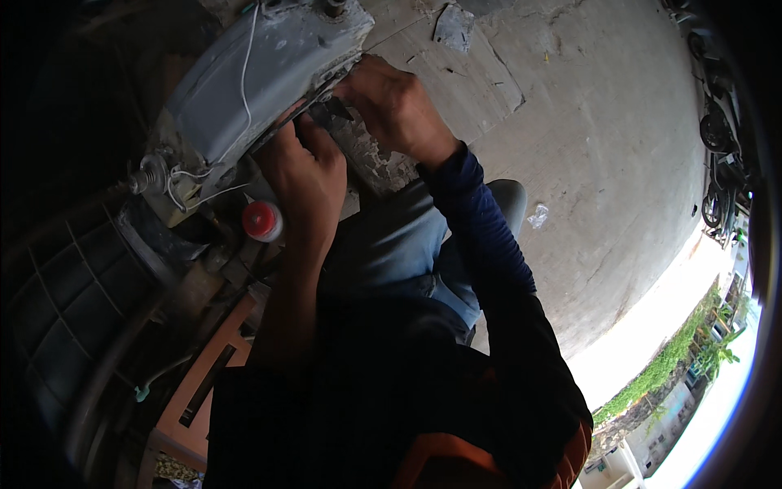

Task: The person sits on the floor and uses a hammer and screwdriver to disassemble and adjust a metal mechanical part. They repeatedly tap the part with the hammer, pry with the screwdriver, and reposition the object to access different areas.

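Along the near edge of the grey casing (301, 61), upper left: left hand (308, 175) and right hand (401, 110), fingers partly hidden; whether either grip is closed cannot be told. Even two-handed pressure, clear of the white cord (243, 85), seems best.

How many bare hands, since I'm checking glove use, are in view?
2: the left hand at the edge of the grey casing, the right hand farther right along it. Both are partly hidden.
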### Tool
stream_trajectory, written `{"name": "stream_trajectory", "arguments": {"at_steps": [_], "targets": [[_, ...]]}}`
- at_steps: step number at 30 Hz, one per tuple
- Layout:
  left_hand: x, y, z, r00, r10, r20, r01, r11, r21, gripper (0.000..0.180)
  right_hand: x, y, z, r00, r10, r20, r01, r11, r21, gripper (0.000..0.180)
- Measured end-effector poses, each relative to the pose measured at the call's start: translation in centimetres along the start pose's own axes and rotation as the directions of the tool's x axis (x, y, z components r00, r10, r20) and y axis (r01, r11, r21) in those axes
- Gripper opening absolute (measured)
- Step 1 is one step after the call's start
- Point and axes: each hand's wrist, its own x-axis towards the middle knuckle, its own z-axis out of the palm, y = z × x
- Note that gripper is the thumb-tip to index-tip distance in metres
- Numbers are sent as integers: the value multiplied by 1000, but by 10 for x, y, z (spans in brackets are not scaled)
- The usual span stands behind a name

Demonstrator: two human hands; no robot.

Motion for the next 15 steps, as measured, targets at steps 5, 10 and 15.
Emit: {"name": "stream_trajectory", "arguments": {"at_steps": [5, 10, 15], "targets": [[2, 1, 0, 1000, 3, -11, -3, 999, -33, 16, -2, -1, 0, 999, 42, -4, -42, 999, 35, 26], [4, 6, -4, 1000, -6, 26, 7, 999, -42, 26, -2, -2, 0, 999, 41, 13, -41, 999, 33, 25], [3, 3, -1, 999, 43, -16, -43, 999, 0, 18, -1, 1, -2, 998, 48, 35, -49, 998, 29, 22]]}}
